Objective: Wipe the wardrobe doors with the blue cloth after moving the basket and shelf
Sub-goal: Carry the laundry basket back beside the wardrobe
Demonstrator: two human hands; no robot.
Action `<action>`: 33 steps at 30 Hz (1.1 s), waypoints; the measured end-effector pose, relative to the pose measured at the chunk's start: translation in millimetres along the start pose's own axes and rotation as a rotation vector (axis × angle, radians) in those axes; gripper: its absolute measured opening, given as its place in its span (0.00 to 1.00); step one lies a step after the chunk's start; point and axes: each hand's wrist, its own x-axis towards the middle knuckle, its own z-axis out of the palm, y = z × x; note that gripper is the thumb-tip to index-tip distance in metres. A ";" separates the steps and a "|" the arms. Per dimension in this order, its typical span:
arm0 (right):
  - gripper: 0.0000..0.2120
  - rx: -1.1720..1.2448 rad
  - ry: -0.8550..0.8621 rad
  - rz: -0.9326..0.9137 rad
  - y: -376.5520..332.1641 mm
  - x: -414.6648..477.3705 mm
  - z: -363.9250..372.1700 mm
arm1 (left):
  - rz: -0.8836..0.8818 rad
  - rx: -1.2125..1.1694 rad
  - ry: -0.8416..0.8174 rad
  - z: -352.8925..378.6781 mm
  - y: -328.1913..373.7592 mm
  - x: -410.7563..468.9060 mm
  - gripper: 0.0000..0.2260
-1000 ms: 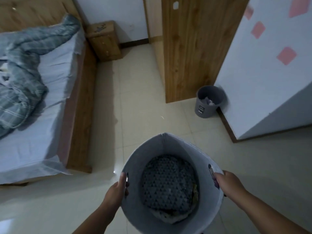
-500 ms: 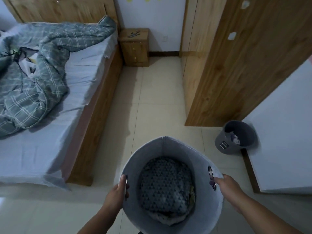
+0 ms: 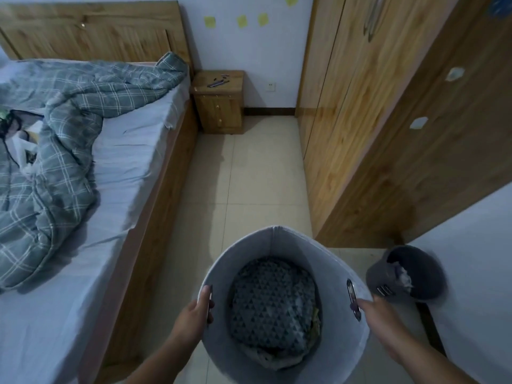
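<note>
While we hold the basket (image 3: 277,241) between bed (image 3: 133,151) and wardrobe (image 3: 360,139), our left hand (image 3: 195,314) grip clamps its left rim, our right hand (image 3: 381,314) grip its right rim.

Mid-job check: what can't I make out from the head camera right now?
Head view:
Basket bottom: covered by patterned fabric.
Wardrobe doors: tops cut off by the frame's upper edge.
Nightstand items: too small.
Bin contents: blurred.
Blue cloth, shelf: out of frame.
</note>
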 end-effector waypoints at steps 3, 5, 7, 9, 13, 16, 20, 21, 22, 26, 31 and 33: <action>0.02 -0.021 -0.029 -0.001 -40.0 47.5 8.5 | -0.016 0.021 0.029 2.5 32.1 42.8 0.32; 0.03 -0.055 -0.053 -0.016 -69.5 80.0 13.4 | -0.029 0.021 0.047 4.3 55.2 68.7 0.32; 0.03 -0.087 -0.082 -0.024 -101.6 109.0 17.4 | -0.040 0.023 0.068 4.7 80.8 91.1 0.33; 0.03 -0.090 -0.102 -0.018 -133.8 131.4 21.3 | -0.038 0.028 0.088 3.4 106.5 109.0 0.33; 0.02 -0.082 -0.051 -0.030 -200.1 171.0 29.3 | -0.026 0.010 0.120 -4.0 159.1 146.5 0.32; 0.03 -0.068 -0.071 -0.041 -248.0 201.7 38.6 | -0.006 0.004 0.129 -10.8 196.0 184.2 0.32; 0.06 -0.035 -0.043 -0.048 -313.3 238.1 56.9 | 0.008 -0.015 0.107 -19.3 239.9 249.6 0.33; 0.07 -0.023 -0.035 -0.054 -331.2 245.0 62.8 | 0.008 -0.015 0.104 -23.1 250.5 268.6 0.33; 0.08 -0.007 -0.031 -0.052 -348.5 252.1 68.6 | 0.007 -0.018 0.094 -27.7 260.6 287.8 0.33; 0.06 0.037 -0.010 -0.015 -415.6 276.1 88.2 | 0.000 -0.017 0.040 -46.7 308.5 361.7 0.32; 0.08 0.081 -0.007 -0.017 -485.9 302.4 100.6 | 0.043 0.040 0.000 -72.4 382.9 434.2 0.32; 0.09 0.100 -0.009 -0.016 -507.6 317.9 104.0 | 0.064 0.073 -0.008 -77.9 410.9 460.0 0.33</action>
